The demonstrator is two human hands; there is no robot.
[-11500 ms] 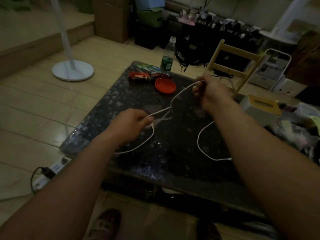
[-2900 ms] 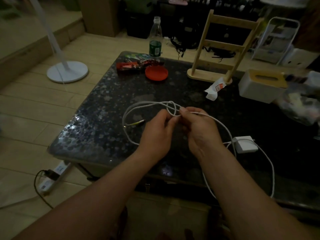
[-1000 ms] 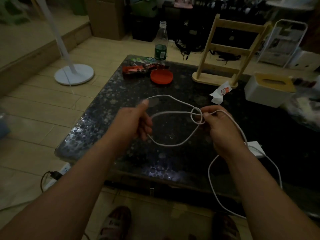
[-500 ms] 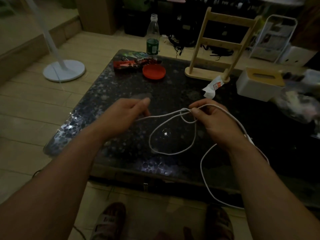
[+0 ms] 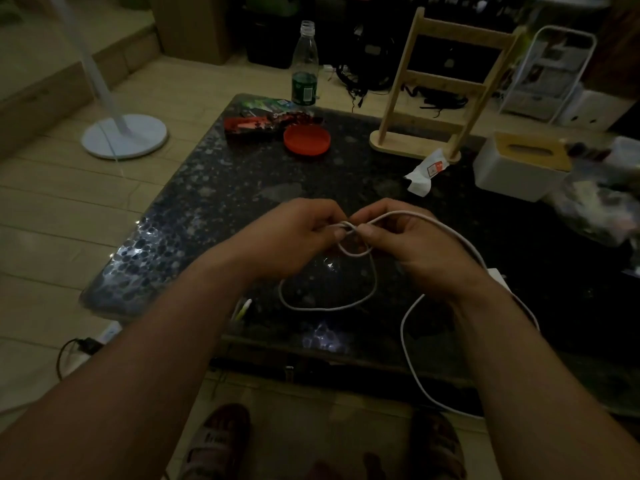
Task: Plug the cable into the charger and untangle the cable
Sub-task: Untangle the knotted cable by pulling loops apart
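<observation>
A white cable (image 5: 372, 289) crosses itself in a small knot-like loop between my two hands, above the dark speckled table (image 5: 214, 202). My left hand (image 5: 294, 237) pinches the cable on the left of the crossing. My right hand (image 5: 412, 244) pinches it on the right, thumb on top. Below the hands a larger loop lies on the table, and another length hangs over the front edge. The white charger (image 5: 497, 274) shows only as a corner behind my right wrist. A cable end with a pale tip (image 5: 242, 308) lies beside my left forearm.
At the back of the table sit a red lid (image 5: 306, 140), snack packets (image 5: 256, 123), a plastic bottle (image 5: 304, 67), a wooden rack (image 5: 433, 95), a crumpled wrapper (image 5: 424, 171) and a white tissue box (image 5: 516, 168). A fan base (image 5: 124, 135) and a power strip (image 5: 97, 341) are on the floor at left.
My hands have come together at the crossing; the left hand moved right along the cable. The small loop between them has shrunk. The view has shifted slightly.
</observation>
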